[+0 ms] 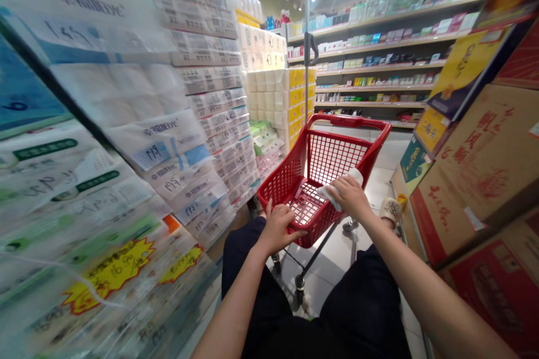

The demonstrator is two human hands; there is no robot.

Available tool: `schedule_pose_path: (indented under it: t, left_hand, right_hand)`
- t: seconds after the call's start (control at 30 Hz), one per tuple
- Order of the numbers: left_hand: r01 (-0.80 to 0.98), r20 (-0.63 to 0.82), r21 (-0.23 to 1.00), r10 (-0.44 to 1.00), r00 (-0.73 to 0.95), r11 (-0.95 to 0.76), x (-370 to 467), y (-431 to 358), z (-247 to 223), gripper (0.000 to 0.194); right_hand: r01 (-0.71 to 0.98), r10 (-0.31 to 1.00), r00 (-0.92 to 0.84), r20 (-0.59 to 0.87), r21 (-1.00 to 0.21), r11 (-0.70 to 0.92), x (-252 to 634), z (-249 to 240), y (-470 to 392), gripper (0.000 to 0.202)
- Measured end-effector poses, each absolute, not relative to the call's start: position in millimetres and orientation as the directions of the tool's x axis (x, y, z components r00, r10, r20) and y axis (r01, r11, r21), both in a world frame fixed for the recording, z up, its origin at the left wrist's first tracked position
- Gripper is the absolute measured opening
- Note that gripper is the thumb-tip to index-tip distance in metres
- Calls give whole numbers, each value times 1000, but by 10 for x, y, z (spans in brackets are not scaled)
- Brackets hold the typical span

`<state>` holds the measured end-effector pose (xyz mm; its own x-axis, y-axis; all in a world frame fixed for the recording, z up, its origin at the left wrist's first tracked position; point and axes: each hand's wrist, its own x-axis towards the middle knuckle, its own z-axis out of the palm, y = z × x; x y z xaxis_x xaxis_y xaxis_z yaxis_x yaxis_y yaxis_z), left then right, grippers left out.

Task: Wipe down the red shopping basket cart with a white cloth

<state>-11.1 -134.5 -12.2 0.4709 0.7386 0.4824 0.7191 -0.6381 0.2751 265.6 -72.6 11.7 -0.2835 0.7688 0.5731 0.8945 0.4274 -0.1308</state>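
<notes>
A red shopping cart [337, 152] with a lattice basket stands between my knees, its handle bar at the far side. My left hand [278, 226] grips the near left corner of its rim, fingers bent over the edge. Over the right rim, my right hand [346, 195] is closed on a white cloth [332, 197], which touches the side of the basket. Part of the cloth sticks out beyond the fingers.
Stacked packs of tissue paper [210, 73] rise along the left. Cardboard boxes [488, 151] are piled on the right. Behind the cart are a glass door with a dark handle [310, 49] and shelves of small goods [379, 59]. A patterned shoe [391, 208] shows beside the cart.
</notes>
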Motion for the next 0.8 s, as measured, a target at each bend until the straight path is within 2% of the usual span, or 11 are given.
schedule_pose_path:
  t: [0.17,0.3,0.37,0.63,0.8]
  left_hand:
    - [752,464,274,768,442,-599,-119,-1309,-62,35]
    - [818,448,298,829,334,-491,-20,-1246,14,46]
    - [825,463,303,830,310,-477,93,-1236,32,45]
    - [858,475,157,799,369,-490,286,-1229,-140,34]
    - [843,482,130,776,406,-522,208,-1210,-164,30]
  right_hand:
    - [925,738,-207,643,-116,361,2393,34,-863,29]
    - [934,718,-197,668,-94,345,2243,24,-919,29]
    - [937,725,-196,660,-91,337,2217,30,-905,29]
    - [931,733,-175,657,-133,341,2166,21,-874,30]
    - [916,750,-235,618,-119,384,2384,68,-774,30]
